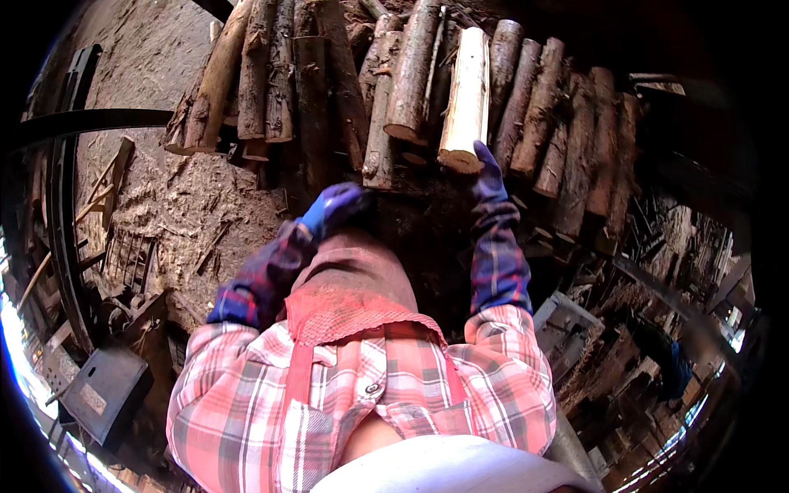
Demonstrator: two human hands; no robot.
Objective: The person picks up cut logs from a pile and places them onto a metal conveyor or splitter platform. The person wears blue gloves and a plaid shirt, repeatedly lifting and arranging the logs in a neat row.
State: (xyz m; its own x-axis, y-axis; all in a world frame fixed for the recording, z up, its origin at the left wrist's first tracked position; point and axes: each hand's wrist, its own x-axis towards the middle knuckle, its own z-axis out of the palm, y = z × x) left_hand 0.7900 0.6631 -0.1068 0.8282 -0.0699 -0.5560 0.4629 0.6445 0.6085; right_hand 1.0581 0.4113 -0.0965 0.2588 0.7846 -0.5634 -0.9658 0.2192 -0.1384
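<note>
A pale log with its bark stripped off (pixel 467 99) lies among the bark-covered logs, its near cut end toward me. At that near end, my right hand (pixel 489 174), in a purple-blue glove, grips the log along its right side. Most of its fingers are hidden by the log. My left hand (pixel 333 205), gloved in the same colour, is in front of my knee, just short of the near end of a thin bark-covered log (pixel 380 140). Its fingers bend away into dark shadow, and anything in them is hidden.
Bark-covered logs (pixel 526 107) lie side by side in a row across the far side. At the left is a black metal frame (pixel 66 189) over bark-strewn ground (pixel 164 189). Grey metal boxes stand at lower left (pixel 107 393) and right (pixel 563 329), with wood scraps about.
</note>
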